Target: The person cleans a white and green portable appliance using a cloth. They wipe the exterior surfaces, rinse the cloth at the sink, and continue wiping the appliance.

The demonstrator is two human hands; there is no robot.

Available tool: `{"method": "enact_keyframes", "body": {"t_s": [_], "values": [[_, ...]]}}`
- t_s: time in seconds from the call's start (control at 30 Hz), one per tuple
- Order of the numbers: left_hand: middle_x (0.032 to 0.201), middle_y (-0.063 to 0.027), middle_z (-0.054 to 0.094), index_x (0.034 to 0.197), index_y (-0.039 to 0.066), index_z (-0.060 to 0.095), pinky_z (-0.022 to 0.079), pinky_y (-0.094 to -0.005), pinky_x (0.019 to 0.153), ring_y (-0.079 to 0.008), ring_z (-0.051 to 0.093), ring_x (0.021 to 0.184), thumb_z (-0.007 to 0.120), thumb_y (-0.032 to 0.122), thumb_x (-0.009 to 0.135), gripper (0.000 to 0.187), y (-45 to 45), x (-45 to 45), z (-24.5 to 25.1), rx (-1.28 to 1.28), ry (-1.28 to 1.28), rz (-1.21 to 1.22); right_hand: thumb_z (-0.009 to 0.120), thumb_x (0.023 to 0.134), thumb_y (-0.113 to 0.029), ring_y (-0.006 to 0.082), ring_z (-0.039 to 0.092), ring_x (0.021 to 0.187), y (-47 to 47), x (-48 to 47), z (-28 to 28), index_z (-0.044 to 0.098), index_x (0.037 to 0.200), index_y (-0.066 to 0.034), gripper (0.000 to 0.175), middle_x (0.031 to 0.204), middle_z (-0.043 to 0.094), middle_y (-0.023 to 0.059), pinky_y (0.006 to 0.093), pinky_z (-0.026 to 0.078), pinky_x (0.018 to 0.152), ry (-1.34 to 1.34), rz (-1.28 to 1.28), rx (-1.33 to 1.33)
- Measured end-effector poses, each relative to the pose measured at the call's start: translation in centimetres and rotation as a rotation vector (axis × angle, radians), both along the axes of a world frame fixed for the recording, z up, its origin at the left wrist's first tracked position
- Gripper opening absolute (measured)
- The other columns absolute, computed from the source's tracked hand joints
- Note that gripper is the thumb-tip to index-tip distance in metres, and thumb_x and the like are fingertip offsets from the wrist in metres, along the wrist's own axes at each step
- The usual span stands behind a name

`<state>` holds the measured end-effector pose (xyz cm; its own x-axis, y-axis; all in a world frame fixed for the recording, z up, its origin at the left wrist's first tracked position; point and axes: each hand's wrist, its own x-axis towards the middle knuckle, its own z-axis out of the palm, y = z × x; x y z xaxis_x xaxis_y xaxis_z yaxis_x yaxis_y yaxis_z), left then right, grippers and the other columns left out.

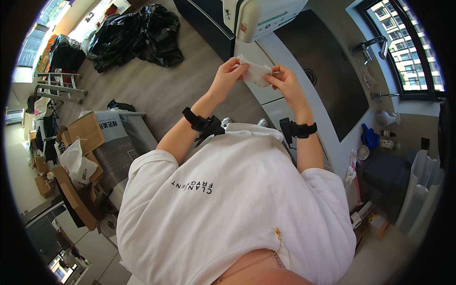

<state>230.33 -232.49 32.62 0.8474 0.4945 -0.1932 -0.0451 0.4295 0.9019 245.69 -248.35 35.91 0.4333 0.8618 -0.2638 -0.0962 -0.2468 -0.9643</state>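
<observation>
A crumpled white wipe or thin cloth (255,73) is stretched between my two hands at the upper middle of the view. My left hand (228,75) pinches its left end between thumb and fingers. The right end is pinched the same way by my right hand (285,82). Both hands are raised over the front of a white cabinet (254,58), beside the dark sink (320,64). Each wrist wears a black strap with a device. A cream-coloured appliance (249,21) stands just beyond the hands.
On the right are a faucet (377,48), a spray bottle (386,117) and a blue cloth (369,136). Black plastic bags (142,35) lie on the floor at upper left, near a metal ladder (58,85). Opened cardboard boxes (85,133) stand at left.
</observation>
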Motion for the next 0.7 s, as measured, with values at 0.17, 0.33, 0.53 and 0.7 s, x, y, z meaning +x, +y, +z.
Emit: {"method": "enact_keyframes", "body": {"t_s": [0.17, 0.33, 0.53, 0.7], "values": [[0.099, -0.0050, 0.066, 0.110, -0.001, 0.060, 0.050, -0.0259, 0.076, -0.0116, 0.062, 0.087, 0.069, 0.018, 0.091, 0.028, 0.1, -0.4, 1.4, 0.246, 0.106, 0.129, 0.070, 0.085, -0.007, 0.0095, 0.061, 0.087, 0.5, -1.0, -0.2, 0.060, 0.108, -0.0029, 0.025, 0.092, 0.067, 0.0040, 0.0249, 0.048, 0.079, -0.010, -0.170, 0.160], [0.094, -0.0034, 0.064, 0.096, 0.002, 0.067, 0.051, -0.0258, 0.079, -0.0148, 0.062, 0.087, 0.074, 0.012, 0.084, 0.017, 0.4, -0.9, 3.9, 0.952, 0.264, -0.169, 0.068, 0.083, -0.001, 0.0132, 0.063, 0.094, -0.1, -1.8, 0.7, 0.060, 0.111, -0.0015, 0.029, 0.100, 0.066, 0.0059, 0.0270, 0.050, 0.085, -0.312, -0.009, 0.124], [0.094, -0.0041, 0.061, 0.091, 0.001, 0.067, 0.049, -0.0244, 0.071, -0.0122, 0.057, 0.079, 0.075, 0.015, 0.082, 0.018, 0.0, -0.1, 5.5, 0.865, -0.011, -0.036, 0.067, 0.089, -0.016, 0.0152, 0.061, 0.103, -0.3, -2.3, 1.1, 0.061, 0.117, -0.0043, 0.031, 0.111, 0.063, 0.0050, 0.0309, 0.048, 0.093, -0.168, -0.192, 0.437], [0.104, -0.0084, 0.061, 0.102, 0.002, 0.064, 0.050, -0.0275, 0.076, -0.0124, 0.055, 0.083, 0.071, 0.014, 0.086, 0.021, 0.1, 2.1, 7.0, 0.816, 0.136, 0.079, 0.063, 0.093, -0.017, 0.0189, 0.059, 0.110, 1.5, -2.8, 0.1, 0.057, 0.122, -0.0054, 0.032, 0.121, 0.059, 0.0075, 0.0331, 0.050, 0.091, 0.607, -0.204, 0.322]]}}
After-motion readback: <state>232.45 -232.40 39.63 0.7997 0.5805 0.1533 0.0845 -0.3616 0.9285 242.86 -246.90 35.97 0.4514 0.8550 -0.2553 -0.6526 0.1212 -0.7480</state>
